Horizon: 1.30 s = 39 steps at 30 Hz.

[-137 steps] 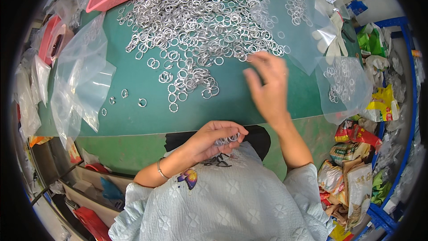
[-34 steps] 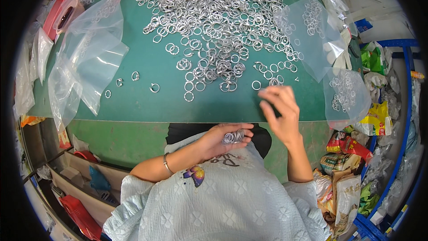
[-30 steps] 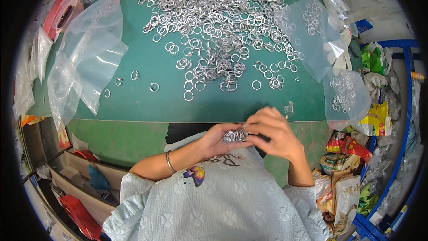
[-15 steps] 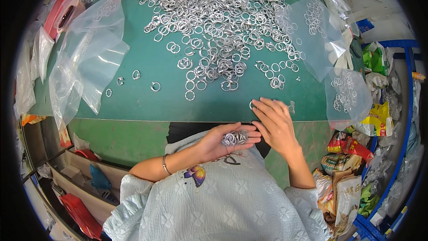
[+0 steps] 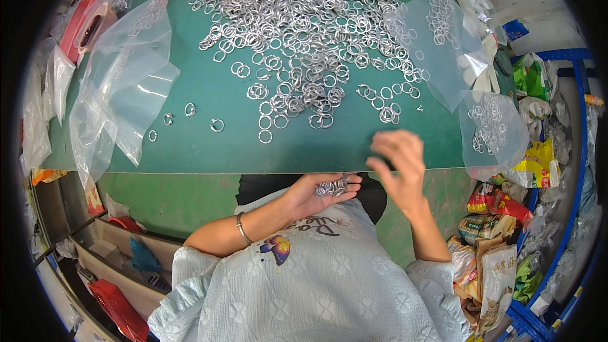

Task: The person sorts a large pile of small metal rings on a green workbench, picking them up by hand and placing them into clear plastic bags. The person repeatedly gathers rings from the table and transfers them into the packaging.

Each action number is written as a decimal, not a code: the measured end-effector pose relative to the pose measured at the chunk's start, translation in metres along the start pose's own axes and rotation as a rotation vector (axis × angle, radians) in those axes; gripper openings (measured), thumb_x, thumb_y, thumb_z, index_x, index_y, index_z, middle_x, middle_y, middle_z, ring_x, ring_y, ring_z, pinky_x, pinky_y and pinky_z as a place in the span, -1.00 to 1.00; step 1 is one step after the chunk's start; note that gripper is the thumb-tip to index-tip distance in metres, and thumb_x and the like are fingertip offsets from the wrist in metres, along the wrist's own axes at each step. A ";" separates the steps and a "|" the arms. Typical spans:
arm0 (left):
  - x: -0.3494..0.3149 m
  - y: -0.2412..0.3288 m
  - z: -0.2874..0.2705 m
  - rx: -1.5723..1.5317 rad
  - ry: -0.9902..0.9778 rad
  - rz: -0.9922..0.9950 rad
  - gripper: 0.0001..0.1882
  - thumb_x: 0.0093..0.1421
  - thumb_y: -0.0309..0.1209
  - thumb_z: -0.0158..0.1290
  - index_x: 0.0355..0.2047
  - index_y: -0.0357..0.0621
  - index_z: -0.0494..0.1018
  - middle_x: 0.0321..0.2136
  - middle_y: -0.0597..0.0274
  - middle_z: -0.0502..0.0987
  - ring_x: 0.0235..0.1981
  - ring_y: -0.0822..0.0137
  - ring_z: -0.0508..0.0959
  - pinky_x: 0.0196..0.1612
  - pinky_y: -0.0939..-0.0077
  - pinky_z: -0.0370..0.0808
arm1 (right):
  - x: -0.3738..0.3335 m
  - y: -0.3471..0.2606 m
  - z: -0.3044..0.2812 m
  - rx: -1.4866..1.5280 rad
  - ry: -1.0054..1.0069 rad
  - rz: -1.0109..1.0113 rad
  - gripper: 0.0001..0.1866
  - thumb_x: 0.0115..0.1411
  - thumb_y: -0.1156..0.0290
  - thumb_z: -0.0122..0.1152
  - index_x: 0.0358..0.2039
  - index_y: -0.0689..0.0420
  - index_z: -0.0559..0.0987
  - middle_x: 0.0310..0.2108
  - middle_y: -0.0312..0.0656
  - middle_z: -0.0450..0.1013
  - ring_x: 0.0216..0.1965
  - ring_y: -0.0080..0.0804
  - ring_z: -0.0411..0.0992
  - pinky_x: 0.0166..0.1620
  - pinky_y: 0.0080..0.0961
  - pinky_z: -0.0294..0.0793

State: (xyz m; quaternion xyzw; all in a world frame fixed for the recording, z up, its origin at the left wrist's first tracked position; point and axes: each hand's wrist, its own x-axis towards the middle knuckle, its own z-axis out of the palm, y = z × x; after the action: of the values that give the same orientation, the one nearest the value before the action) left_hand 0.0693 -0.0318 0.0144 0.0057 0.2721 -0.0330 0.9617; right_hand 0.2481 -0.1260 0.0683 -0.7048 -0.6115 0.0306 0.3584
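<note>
Left hand cups a batch of silver rings, palm up. Right hand, blurred above the table's near edge: thumb and fingers apart, no ring visible. Small share gathered, I'd judge; big ring pile left farther back.

On your pale-blue, textured fabric top, dark lettering stands at the chest, distorted by creases. To your right, the cream-white printed plastic bag and the bright-yellow printed plastic bag carry marks too small to read.
</note>
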 end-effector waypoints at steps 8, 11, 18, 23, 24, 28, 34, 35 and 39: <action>-0.013 0.005 0.011 0.451 0.002 -0.261 -0.75 0.25 -0.32 0.05 -0.17 -0.21 0.53 -0.42 0.34 0.49 -0.42 0.57 0.45 -0.40 0.76 0.39 | 0.016 0.030 0.007 -0.309 0.154 0.118 -0.85 -0.02 0.52 0.30 -0.37 0.17 0.56 -0.33 -0.25 0.47 -0.23 -0.22 0.37 -0.04 -0.33 0.21; -0.018 0.002 0.016 0.480 -0.132 -0.216 -0.73 0.27 -0.32 0.02 -0.15 -0.24 0.52 -0.44 0.33 0.48 -0.43 0.57 0.45 -0.48 0.76 0.35 | 0.016 0.039 -0.003 -0.314 0.219 0.195 -0.90 0.03 0.55 0.25 -0.40 0.19 0.54 -0.35 -0.23 0.49 -0.24 -0.29 0.39 -0.05 -0.36 0.19; -0.022 0.018 0.053 0.354 -0.116 -0.063 -0.70 0.31 -0.38 -0.08 -0.05 -0.31 0.46 -0.34 0.13 0.52 -0.44 0.45 0.45 -0.46 0.65 0.37 | 0.017 0.040 -0.019 -0.563 0.219 0.362 -0.84 0.06 0.46 0.25 -0.31 0.13 0.54 -0.24 -0.25 0.42 -0.12 -0.27 0.32 0.05 -0.23 0.08; -0.009 0.017 0.057 0.152 -0.085 0.110 -0.59 0.33 -0.41 -0.17 0.10 -0.47 0.24 0.12 -0.17 0.31 0.17 0.04 0.33 0.20 0.23 0.34 | 0.013 0.018 -0.012 -0.512 0.042 0.207 -0.78 0.00 0.44 0.30 -0.28 0.07 0.58 -0.19 -0.26 0.38 -0.08 -0.26 0.30 0.10 -0.13 0.05; -0.008 0.016 0.058 0.146 -0.085 0.076 -0.59 0.34 -0.40 -0.18 0.11 -0.45 0.25 0.11 -0.15 0.33 0.15 0.07 0.36 0.18 0.28 0.36 | 0.007 0.022 -0.009 -0.521 0.061 0.189 -0.79 -0.01 0.44 0.31 -0.30 0.08 0.59 -0.21 -0.28 0.40 -0.09 -0.27 0.31 0.09 -0.12 0.06; -0.008 0.009 0.054 0.137 -0.087 -0.075 -0.58 0.36 -0.34 -0.22 0.13 -0.39 0.24 0.07 -0.10 0.38 0.08 0.14 0.44 0.09 0.40 0.44 | -0.002 0.030 -0.004 -0.434 0.095 0.146 -0.85 -0.05 0.51 0.33 -0.40 0.14 0.59 -0.32 -0.32 0.44 -0.17 -0.31 0.35 0.06 -0.19 0.11; 0.001 0.002 0.035 -0.123 -0.250 -0.169 -0.60 0.38 -0.26 -0.25 0.02 -0.35 0.33 0.03 -0.09 0.42 0.02 0.14 0.48 0.03 0.38 0.48 | -0.006 0.028 -0.010 -0.159 0.125 0.153 -0.76 -0.05 0.52 0.30 -0.30 0.20 0.57 -0.24 -0.24 0.46 -0.15 -0.23 0.36 0.02 -0.26 0.17; 0.002 0.001 0.031 -0.190 -0.319 -0.190 -0.60 0.38 -0.25 -0.26 -0.01 -0.34 0.36 0.02 -0.10 0.42 0.02 0.13 0.48 0.04 0.35 0.48 | -0.004 0.027 -0.011 -0.164 0.118 0.148 -0.74 -0.05 0.50 0.31 -0.28 0.21 0.57 -0.21 -0.22 0.46 -0.13 -0.21 0.36 0.02 -0.25 0.17; 0.001 -0.008 0.031 -0.018 -0.235 -0.321 -0.57 0.38 -0.21 -0.28 -0.05 -0.34 0.39 0.02 -0.20 0.41 0.10 0.00 0.41 0.17 0.06 0.35 | -0.008 0.020 -0.016 -0.310 -0.071 0.116 -0.60 -0.06 0.34 0.34 -0.18 0.22 0.55 -0.06 -0.19 0.43 0.01 -0.16 0.32 0.06 -0.17 0.15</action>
State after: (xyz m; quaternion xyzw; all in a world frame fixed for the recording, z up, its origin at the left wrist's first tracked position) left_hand 0.0862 -0.0409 0.0406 -0.0501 0.1558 -0.1840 0.9692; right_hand 0.2711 -0.1404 0.0664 -0.7841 -0.5796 -0.0186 0.2212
